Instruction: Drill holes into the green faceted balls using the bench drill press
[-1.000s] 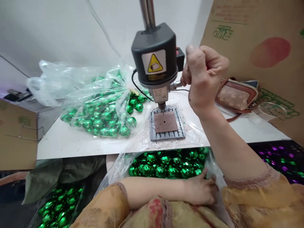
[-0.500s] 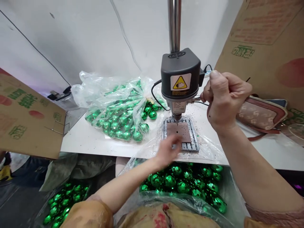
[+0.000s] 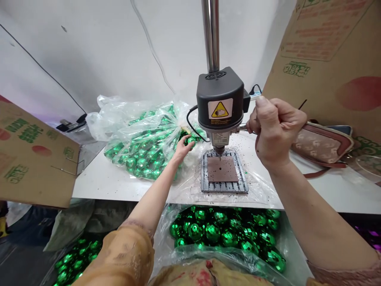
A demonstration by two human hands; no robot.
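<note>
The right hand (image 3: 275,131) clenches the drill press's (image 3: 220,95) lever (image 3: 243,127). Farther left, the left hand (image 3: 183,148) reaches green balls (image 3: 192,139), grip unclear.

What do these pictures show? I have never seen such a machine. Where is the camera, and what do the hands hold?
The camera is worn on a person's head, looking forward and down. The machine appears to be a drill, on a white table. Below its bit lies a brown square plate on a slotted metal base. The right hand is closed around the machine's side lever. The left hand reaches to green balls near a clear bag; whether its fingers hold one is unclear.
</note>
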